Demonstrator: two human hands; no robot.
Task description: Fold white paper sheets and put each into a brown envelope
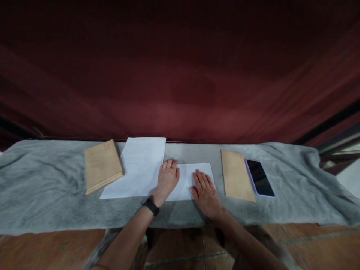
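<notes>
White sheet (186, 183); beneath left grip (167, 177), right grip (206, 195)

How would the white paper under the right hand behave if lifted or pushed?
The paper looks thin, so it's probably light and floppy. Lying flat, it likely won't roll or tip. The right hand on it would probably hinder sliding.

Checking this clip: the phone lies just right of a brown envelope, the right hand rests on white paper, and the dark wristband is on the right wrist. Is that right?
Not quite: the head view shows the dark wristband behind the left hand, on that wrist. The phone does lie just right of a brown envelope, and the right hand rests on white paper.
</notes>
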